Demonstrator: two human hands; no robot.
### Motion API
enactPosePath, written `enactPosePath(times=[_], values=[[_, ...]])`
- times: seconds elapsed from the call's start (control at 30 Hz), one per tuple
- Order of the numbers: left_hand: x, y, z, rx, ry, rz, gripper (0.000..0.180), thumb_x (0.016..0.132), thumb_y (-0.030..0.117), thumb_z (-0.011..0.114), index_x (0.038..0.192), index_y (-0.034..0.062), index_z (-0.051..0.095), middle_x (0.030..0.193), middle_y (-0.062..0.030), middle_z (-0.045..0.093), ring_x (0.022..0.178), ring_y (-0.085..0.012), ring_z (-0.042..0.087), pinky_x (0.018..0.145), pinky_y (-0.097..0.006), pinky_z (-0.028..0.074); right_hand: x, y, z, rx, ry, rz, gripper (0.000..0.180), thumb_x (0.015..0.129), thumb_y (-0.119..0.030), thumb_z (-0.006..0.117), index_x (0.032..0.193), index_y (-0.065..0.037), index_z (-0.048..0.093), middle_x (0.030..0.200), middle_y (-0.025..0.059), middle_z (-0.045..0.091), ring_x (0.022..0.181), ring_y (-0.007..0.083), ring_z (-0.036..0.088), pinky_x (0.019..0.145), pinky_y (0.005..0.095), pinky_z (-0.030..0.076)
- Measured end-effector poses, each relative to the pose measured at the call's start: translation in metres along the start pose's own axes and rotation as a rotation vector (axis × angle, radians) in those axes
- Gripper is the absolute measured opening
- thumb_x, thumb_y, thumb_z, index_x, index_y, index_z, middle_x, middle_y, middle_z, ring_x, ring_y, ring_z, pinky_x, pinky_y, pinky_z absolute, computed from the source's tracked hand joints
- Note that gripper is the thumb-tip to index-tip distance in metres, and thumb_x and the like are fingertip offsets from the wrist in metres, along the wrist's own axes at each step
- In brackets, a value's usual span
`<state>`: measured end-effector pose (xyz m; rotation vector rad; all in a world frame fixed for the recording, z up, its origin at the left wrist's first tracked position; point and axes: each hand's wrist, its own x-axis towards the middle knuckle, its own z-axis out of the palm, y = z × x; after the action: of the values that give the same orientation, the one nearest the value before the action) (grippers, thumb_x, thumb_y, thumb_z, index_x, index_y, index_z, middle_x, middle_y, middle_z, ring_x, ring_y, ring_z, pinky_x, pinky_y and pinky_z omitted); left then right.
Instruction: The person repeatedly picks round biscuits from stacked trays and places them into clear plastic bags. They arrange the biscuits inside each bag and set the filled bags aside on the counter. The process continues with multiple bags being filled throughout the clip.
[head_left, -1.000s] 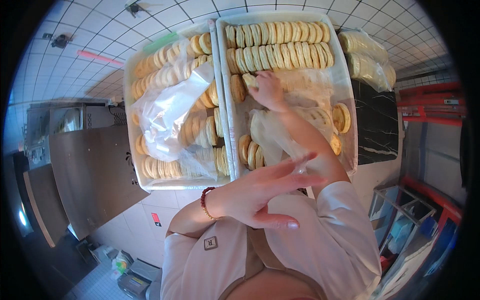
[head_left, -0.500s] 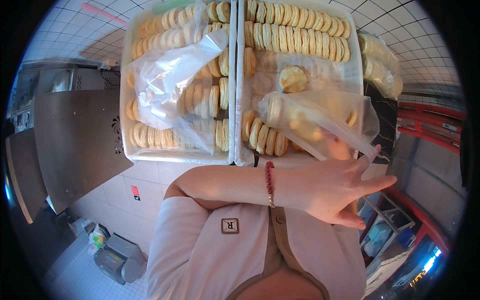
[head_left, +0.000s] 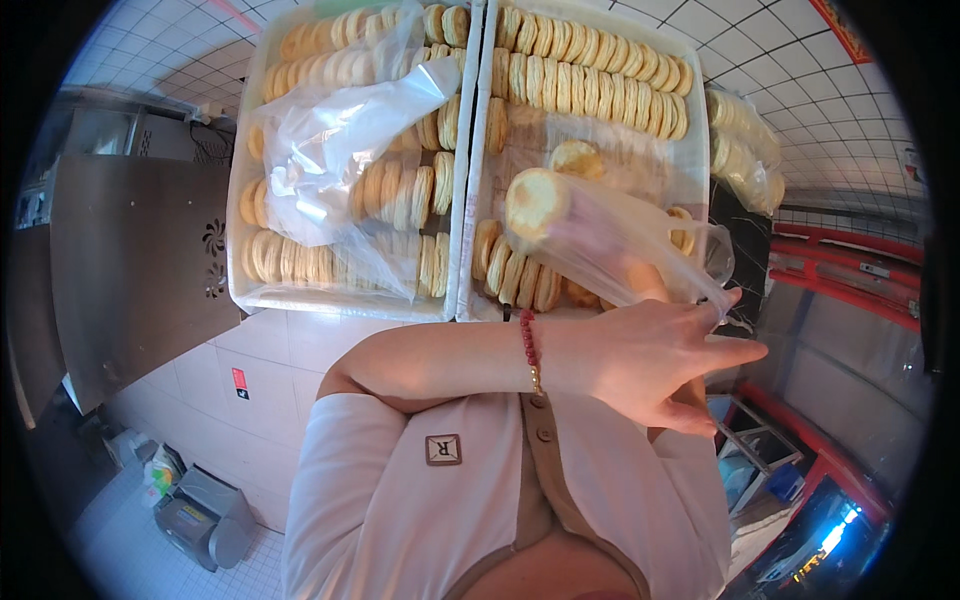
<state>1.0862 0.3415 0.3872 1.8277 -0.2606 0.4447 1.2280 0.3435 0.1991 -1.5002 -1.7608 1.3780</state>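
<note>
My left hand [head_left: 660, 355], with a red bead bracelet, reaches across to the right. Its fingers grip the edge of a clear plastic bag [head_left: 650, 225] while the index finger and thumb stick out. Beneath it, my right hand [head_left: 592, 228] is inside the bag, blurred by the film. Its fingers close on a round flat pastry [head_left: 535, 203], seen face-on at the bag's far left end. Another round pastry [head_left: 577, 158] lies flat just behind, in the right white tray [head_left: 703, 150]. A row of pastries [head_left: 515, 275] stands on edge in front.
The left white tray [head_left: 345, 303] holds several rows of pastries, partly covered by a crumpled plastic bag [head_left: 325, 150]. Bagged pastries [head_left: 745, 150] lie right of the trays. A brown metal panel [head_left: 130, 270] stands at left, red rails [head_left: 850, 270] at right, a grey bin [head_left: 205, 520] on the floor.
My right hand has pushed deeper into the bag, and the pastry at its end has turned face-on and moved slightly left. My left hand keeps its hold on the bag's edge.
</note>
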Motion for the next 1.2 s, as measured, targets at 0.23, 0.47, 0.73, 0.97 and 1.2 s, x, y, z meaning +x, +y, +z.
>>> enactPosePath(times=[0.23, 0.47, 0.73, 0.97, 1.2], values=[[-0.008, -0.002, -0.005, -0.003, 0.037, -0.003, 0.072, 0.077, 0.031, 0.069, 0.136, 0.0080, 0.035, 0.100, -0.0243, 0.051, 0.080, -0.0343, 0.058, 0.071, -0.038, 0.048, 0.018, -0.001, 0.004, 0.050, -0.038, -0.049, 0.046, 0.081, -0.025, 0.061, 0.118, -0.001, 0.048, 0.113, 0.0075, 0.056, 0.103, 0.0209, 0.055, 0.084, 0.0335, 0.045], [-0.015, -0.011, -0.018, 0.194, 0.170, -0.170, 0.059, 0.082, 0.035, 0.062, 0.131, 0.0072, 0.042, 0.121, -0.0326, 0.047, 0.083, -0.0430, 0.061, 0.072, -0.043, 0.050, 0.028, -0.009, 0.013, -0.216, -0.015, 0.059, 0.042, 0.081, -0.025, 0.061, 0.114, -0.002, 0.051, 0.110, 0.0100, 0.057, 0.102, 0.0221, 0.055, 0.083, 0.0339, 0.045], [-0.018, -0.013, -0.038, 0.180, 0.099, -0.182, 0.057, 0.086, 0.032, 0.060, 0.133, 0.0061, 0.040, 0.127, -0.0278, 0.046, 0.107, -0.0338, 0.054, 0.087, -0.039, 0.045, 0.006, 0.007, 0.006, -0.027, 0.087, 0.062, 0.037, 0.082, -0.024, 0.060, 0.112, -0.003, 0.054, 0.109, 0.0142, 0.058, 0.102, 0.0275, 0.056, 0.085, 0.0367, 0.045], [-0.051, -0.009, -0.059, -0.364, 0.325, -0.299, 0.060, 0.091, 0.041, 0.049, 0.133, 0.0006, 0.038, 0.132, -0.0178, 0.046, 0.104, -0.0244, 0.057, 0.091, -0.037, 0.044, -0.002, -0.013, 0.006, -0.017, 0.290, 0.105, 0.034, 0.083, -0.023, 0.059, 0.111, -0.004, 0.057, 0.109, 0.0179, 0.060, 0.102, 0.0322, 0.056, 0.086, 0.0392, 0.045], [-0.063, -0.007, -0.064, -0.386, 0.372, -0.392, 0.083, 0.087, 0.068, 0.028, 0.139, 0.0047, 0.029, 0.132, -0.0327, 0.040, 0.083, -0.0223, 0.063, 0.079, -0.035, 0.050, -0.105, -0.018, -0.046, -0.538, 0.215, 0.440, 0.031, 0.086, -0.027, 0.055, 0.113, -0.012, 0.059, 0.105, 0.0147, 0.062, 0.098, 0.0326, 0.058, 0.083, 0.0410, 0.046]])
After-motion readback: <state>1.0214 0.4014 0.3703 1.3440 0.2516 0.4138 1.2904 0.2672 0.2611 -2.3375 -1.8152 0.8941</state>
